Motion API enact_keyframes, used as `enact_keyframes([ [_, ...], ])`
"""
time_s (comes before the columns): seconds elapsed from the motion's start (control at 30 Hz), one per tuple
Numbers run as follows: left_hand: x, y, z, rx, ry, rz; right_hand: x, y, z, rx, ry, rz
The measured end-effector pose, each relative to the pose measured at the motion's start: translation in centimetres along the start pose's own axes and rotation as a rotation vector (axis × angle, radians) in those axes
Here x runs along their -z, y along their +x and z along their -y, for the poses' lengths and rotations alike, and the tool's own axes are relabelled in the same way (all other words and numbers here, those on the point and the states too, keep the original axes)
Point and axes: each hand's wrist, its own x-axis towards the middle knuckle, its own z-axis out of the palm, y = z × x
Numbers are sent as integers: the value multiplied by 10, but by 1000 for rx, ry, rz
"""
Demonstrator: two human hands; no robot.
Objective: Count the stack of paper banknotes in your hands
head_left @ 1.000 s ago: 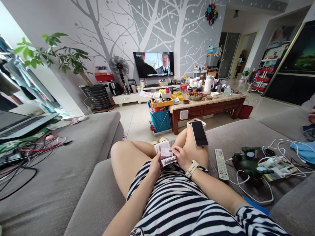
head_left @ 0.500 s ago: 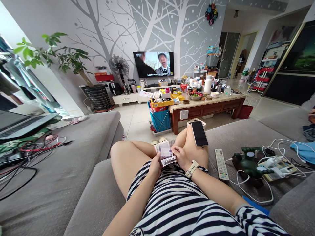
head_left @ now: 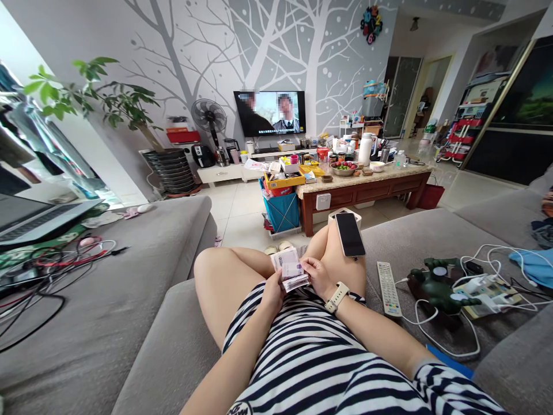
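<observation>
A folded stack of pale purple banknotes (head_left: 288, 266) is held over my lap, its lower edges fanned in a white layered bundle. My left hand (head_left: 273, 290) is closed around the left side of the stack, thumb on top. At the right edge, my right hand (head_left: 318, 276) pinches the notes between thumb and fingers; a cream watch (head_left: 336, 297) is on that wrist. A phone (head_left: 349, 234) lies face up on my right thigh, apart from both hands.
Right of me on the sofa lie a remote control (head_left: 389, 289), a dark green massager-like device (head_left: 440, 285) and white cables. A laptop (head_left: 47, 222) and tangled cords are at the left. Ahead stands a loaded coffee table (head_left: 367, 187) beside a blue bin (head_left: 280, 212).
The upper note between my hands has flipped or shifted, so more of the note face behind shows. Both hands stay in nearly the same place.
</observation>
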Motion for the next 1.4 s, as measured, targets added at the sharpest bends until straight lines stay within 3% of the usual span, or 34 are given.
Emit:
enact_keyframes([
  [0.47,3,7,7,-13,-49,37,5,5,-11,15,-89,44],
  [0.73,7,4,5,-31,23,4,4,6,-9,37,-55,-43],
  [0.93,5,0,3,-53,14,58,5,7,-11,33,-73,-91],
  [1.4,3,0,2,-19,27,15,8,10,-17,44,-136,-82],
])
